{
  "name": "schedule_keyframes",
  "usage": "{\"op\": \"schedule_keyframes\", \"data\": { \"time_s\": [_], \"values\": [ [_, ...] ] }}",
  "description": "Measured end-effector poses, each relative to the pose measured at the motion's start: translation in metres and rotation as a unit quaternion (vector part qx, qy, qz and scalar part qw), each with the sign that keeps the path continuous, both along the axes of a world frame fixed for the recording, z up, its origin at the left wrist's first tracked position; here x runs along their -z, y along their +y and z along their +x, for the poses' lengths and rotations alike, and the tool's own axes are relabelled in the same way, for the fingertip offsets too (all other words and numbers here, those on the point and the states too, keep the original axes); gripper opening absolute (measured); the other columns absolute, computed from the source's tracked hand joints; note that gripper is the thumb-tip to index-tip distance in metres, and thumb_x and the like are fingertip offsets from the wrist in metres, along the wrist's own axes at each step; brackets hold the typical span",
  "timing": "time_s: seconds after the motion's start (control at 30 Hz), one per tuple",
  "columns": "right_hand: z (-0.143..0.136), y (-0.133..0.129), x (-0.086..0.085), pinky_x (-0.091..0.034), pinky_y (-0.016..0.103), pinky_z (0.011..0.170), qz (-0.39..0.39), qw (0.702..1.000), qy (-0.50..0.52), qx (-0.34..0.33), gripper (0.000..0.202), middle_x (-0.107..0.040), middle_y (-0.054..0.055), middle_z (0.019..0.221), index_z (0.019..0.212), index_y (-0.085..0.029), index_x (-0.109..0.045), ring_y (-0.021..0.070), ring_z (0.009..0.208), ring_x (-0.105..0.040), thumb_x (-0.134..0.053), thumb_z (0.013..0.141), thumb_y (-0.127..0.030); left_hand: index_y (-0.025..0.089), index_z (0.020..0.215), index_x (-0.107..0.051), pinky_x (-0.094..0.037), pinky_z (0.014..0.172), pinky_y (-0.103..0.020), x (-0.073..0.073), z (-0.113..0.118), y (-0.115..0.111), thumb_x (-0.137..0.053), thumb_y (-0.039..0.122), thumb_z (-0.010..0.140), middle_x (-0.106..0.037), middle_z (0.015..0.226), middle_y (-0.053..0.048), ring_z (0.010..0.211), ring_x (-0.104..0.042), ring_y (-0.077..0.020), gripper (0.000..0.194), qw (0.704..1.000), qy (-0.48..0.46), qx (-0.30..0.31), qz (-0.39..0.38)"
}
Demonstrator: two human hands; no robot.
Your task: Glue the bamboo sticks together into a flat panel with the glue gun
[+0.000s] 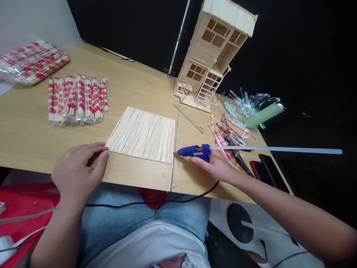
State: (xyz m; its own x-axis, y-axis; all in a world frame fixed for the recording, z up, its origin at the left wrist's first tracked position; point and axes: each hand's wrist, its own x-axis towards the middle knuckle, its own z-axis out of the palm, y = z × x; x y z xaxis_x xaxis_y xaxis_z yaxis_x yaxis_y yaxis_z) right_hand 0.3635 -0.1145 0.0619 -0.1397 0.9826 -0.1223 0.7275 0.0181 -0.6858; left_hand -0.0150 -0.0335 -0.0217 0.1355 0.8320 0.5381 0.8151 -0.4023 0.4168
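A flat panel of pale wooden chopsticks lies on the table, its sticks side by side. At its near left corner my left hand pinches the edge between thumb and fingertips. In my right hand is a blue hot glue gun, its nozzle pointing left at the panel's near right corner. A long translucent glue stick juts from the back of the gun. The gun's black cord runs across my lap.
At the back stands a tall wooden stick model house. Wrapped chopsticks and a fuller pack lie left. A ruler, torn wrappers, a green bottle and phones are on the right.
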Motion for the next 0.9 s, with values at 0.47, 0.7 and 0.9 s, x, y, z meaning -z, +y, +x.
{"op": "schedule_keyframes", "data": {
  "time_s": [0.47, 0.7, 0.9],
  "values": [
    [-0.068, 0.034, -0.031, -0.047, 0.028, 0.059, -0.007, 0.997, 0.065, -0.041, 0.047, -0.06, 0.001, 0.062, 0.087, -0.018, -0.071, 0.0169, 0.059, -0.059, -0.051, 0.099, -0.059, 0.024, 0.097, -0.074, -0.054, 0.095, -0.041, 0.003, -0.001, -0.007, -0.061, 0.033, 0.096, -0.079, 0.105, -0.004, 0.103, -0.072, -0.0249, 0.016, 0.999, -0.049, 0.004, 0.014],
    [-0.141, 0.081, -0.014, -0.045, 0.028, 0.075, 0.016, 0.993, 0.023, -0.113, 0.038, -0.071, 0.004, 0.081, 0.08, -0.019, -0.07, 0.0189, 0.079, -0.066, -0.052, 0.1, -0.045, 0.024, 0.096, -0.074, -0.053, 0.093, -0.04, 0.001, -0.002, -0.012, -0.06, 0.034, 0.097, -0.079, 0.106, -0.002, 0.104, -0.071, -0.0238, 0.017, 0.999, -0.045, -0.002, 0.01],
    [-0.164, 0.104, -0.011, -0.042, 0.027, 0.07, 0.01, 0.994, -0.031, -0.108, 0.041, -0.069, 0.004, 0.071, 0.076, -0.017, -0.071, 0.0179, 0.071, -0.063, -0.051, 0.102, -0.043, 0.023, 0.095, -0.073, -0.052, 0.091, -0.039, 0.002, -0.003, -0.013, -0.06, 0.031, 0.098, -0.079, 0.106, -0.001, 0.105, -0.07, -0.0231, 0.016, 0.999, -0.044, -0.003, 0.017]
  ]
}}
